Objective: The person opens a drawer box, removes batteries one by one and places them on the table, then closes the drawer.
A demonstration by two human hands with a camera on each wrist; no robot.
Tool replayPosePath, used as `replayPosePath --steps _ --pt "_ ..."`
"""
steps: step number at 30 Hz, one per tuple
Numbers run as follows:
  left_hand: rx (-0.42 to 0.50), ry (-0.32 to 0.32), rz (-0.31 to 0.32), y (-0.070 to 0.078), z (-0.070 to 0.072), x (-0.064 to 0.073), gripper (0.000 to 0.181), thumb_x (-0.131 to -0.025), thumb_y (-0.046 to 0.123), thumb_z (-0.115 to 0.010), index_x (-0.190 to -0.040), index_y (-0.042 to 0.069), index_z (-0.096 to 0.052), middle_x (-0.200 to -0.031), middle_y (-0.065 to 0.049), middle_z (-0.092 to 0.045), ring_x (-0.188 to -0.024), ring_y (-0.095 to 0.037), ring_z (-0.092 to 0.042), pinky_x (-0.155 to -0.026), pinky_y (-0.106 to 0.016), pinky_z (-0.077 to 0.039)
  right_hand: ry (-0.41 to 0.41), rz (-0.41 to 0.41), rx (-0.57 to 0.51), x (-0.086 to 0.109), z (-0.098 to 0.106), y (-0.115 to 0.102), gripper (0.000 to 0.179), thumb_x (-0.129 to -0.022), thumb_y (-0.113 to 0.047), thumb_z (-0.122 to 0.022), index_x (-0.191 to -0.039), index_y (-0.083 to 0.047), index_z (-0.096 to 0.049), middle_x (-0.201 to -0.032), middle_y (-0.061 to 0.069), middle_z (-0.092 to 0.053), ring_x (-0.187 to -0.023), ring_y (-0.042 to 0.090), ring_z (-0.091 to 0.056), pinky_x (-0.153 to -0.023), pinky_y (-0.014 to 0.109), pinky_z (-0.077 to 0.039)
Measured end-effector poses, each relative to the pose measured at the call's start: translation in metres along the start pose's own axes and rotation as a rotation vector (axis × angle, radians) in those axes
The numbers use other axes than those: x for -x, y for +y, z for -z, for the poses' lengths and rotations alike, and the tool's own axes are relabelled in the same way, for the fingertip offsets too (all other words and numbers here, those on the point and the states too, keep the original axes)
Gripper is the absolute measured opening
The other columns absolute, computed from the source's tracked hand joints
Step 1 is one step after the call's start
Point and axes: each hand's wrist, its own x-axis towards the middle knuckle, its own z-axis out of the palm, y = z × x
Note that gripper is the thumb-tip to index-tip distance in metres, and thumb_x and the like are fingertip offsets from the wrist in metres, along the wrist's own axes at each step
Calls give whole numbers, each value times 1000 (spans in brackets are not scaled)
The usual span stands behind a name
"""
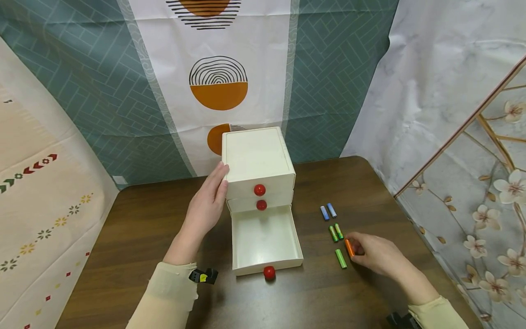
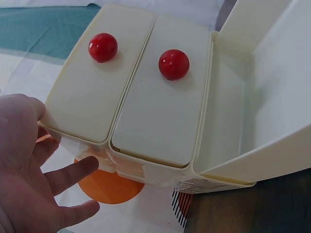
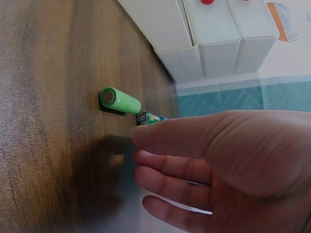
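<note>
A small white drawer unit with red ball knobs stands on the table, its bottom drawer pulled out with a bare floor. My left hand rests against the unit's left side, fingers fairly straight; the left wrist view shows it beside the top drawer front. To the right, my right hand pinches an orange battery between thumb and fingers, low over the table. In the right wrist view the thumb hides that battery. A light green battery lies just left of it.
Two green batteries and two blue batteries lie in pairs farther back, right of the unit. The dark wooden table ends at a patterned cloth behind. Floral cloth hangs along the right side.
</note>
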Motion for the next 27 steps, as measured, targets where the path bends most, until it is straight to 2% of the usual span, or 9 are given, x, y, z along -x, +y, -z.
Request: replayPosePath --steps 10,27 --pt "-6 -2 6 0 0 0 53 -120 30 -49 -171 15 -44 -180 0 -31 -164 -28 -34 -129 -60 -32 -16 3 0 1 -5 2 46 -86 -12 -93 -128 -12 -74 -92 -14 -68 -84 8 -65 -71 44 -56" --pt "-14 2 2 -1 0 1 53 -120 30 -48 -171 15 -44 -180 1 -31 -164 -28 -34 -130 -59 -31 -51 1 23 -2 -6 1 49 -84 -12 -95 -129 -14 -76 -94 -12 -66 -86 9 -64 -71 44 -56"
